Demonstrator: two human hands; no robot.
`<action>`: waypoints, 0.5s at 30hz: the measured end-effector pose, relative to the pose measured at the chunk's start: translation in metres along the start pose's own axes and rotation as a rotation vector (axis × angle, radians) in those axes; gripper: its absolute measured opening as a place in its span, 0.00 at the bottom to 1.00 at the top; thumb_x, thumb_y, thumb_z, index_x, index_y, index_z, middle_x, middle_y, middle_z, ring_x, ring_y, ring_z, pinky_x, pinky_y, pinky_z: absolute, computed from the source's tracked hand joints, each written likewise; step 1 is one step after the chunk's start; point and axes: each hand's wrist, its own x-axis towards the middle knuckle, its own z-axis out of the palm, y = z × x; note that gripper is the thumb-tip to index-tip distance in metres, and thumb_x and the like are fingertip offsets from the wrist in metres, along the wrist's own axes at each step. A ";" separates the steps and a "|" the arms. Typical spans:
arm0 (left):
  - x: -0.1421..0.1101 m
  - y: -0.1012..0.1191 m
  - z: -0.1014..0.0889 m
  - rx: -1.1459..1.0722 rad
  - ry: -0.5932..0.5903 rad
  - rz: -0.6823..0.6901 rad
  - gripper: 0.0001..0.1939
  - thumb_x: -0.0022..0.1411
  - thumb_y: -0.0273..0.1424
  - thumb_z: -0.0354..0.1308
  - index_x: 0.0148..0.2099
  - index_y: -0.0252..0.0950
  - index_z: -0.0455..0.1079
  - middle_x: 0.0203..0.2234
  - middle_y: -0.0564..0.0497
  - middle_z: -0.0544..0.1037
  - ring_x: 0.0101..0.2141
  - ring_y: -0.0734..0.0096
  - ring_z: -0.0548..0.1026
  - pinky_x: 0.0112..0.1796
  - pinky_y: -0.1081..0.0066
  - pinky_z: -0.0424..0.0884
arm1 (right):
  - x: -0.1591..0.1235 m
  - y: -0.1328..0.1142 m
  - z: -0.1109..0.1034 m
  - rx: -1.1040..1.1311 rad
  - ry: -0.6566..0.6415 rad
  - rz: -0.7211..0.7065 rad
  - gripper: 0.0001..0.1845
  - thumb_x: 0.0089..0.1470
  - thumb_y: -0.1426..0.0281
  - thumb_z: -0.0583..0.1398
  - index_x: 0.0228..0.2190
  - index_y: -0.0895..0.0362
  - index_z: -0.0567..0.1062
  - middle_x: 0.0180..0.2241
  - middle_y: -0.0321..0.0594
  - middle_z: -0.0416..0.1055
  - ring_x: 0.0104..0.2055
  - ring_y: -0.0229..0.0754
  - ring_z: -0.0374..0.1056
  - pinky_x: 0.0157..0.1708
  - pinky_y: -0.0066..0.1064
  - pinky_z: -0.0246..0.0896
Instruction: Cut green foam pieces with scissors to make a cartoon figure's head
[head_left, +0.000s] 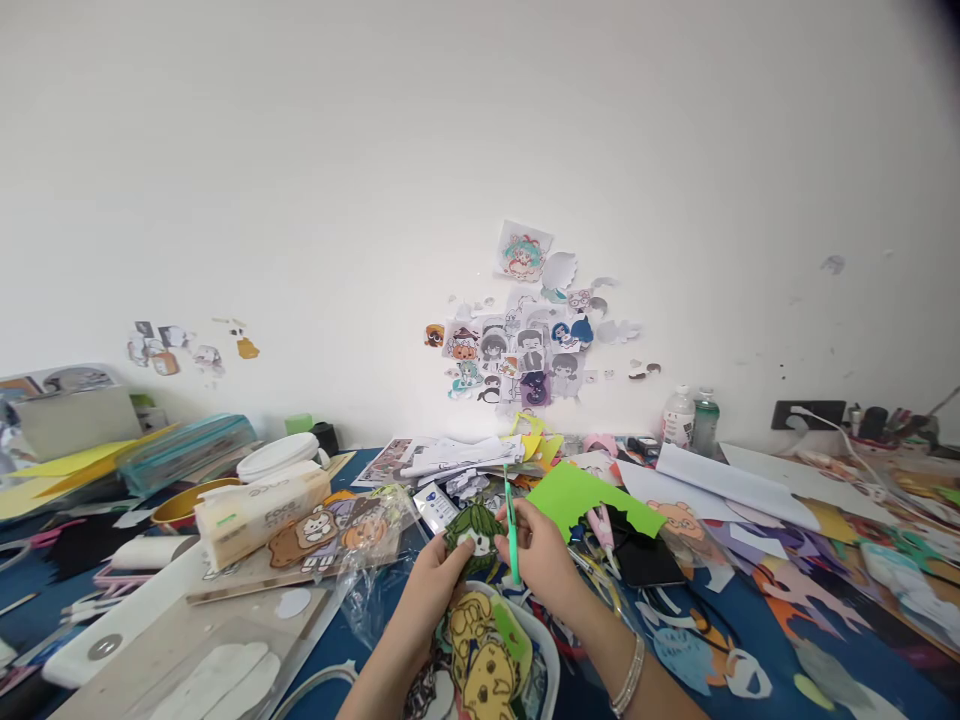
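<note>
My left hand is closed on a paper cutout of a green-haired cartoon character, its thumb pressed on the front. My right hand is closed around a slim, mint-green pen-shaped tool that stands nearly upright, its narrow pale tip pointing away. Whether that tool is a pen or a craft knife I cannot tell. The right fingertips lie at the cutout's right edge. Just below both hands is a white tub filled with cutouts, with yellow cartoon figures on top.
Bright green paper and a rolled white sheet lie to the right. A tissue pack and crinkled clear plastic are on the left. Two bottles stand against the wall, where several drawings are stuck.
</note>
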 end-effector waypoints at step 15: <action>0.008 -0.009 -0.002 -0.135 -0.229 -0.238 0.27 0.50 0.59 0.42 0.22 0.39 0.51 0.12 0.61 0.53 0.14 0.81 0.47 0.19 0.74 0.46 | 0.007 0.009 -0.004 0.226 -0.016 0.089 0.10 0.42 0.69 0.58 0.31 0.55 0.66 0.19 0.29 0.56 0.23 0.37 0.58 0.22 0.26 0.55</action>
